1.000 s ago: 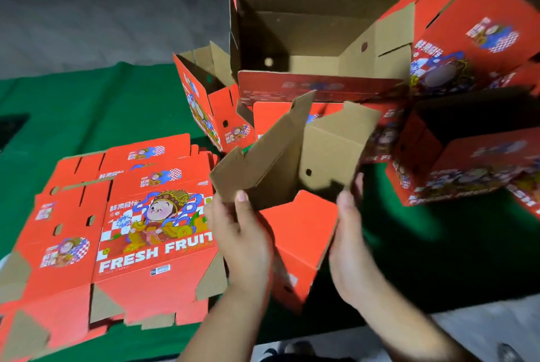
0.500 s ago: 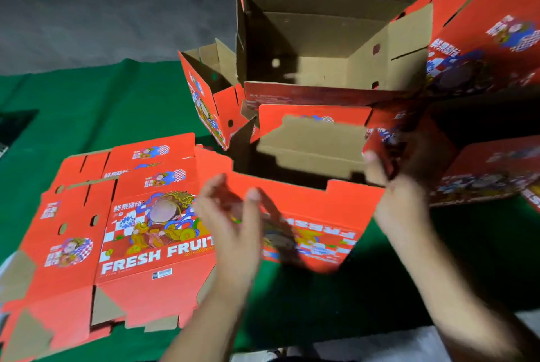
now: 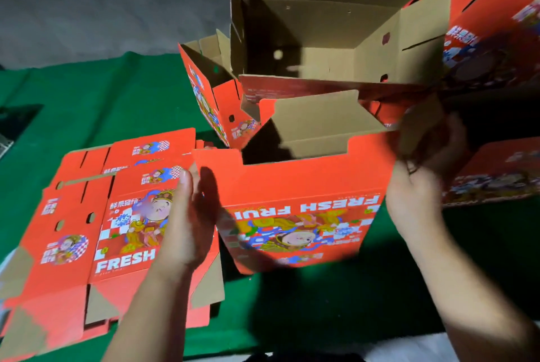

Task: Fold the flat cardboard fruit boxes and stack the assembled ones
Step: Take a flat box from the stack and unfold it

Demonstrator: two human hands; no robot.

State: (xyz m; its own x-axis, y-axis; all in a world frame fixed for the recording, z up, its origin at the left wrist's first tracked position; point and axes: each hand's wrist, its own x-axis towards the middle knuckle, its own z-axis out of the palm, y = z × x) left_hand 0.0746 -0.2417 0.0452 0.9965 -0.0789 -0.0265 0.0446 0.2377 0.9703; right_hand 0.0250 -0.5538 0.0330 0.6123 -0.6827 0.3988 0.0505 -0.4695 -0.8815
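Green cloth [image 3: 122, 98] covers the bench. Your left hand [image 3: 187, 215] lies flat with straight fingers against the half-folded box's [image 3: 298, 186] left end; your right hand [image 3: 420, 186] curls round its right-end flap. It stands open-topped near the front edge, long axis left-right, print upside down, flat boxes [image 3: 87, 230] left, assembled boxes [image 3: 321, 40] behind.

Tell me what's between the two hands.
In the head view, the half-opened box spans the gap between the left hand and right hand, its printed red panel facing the camera upside down.
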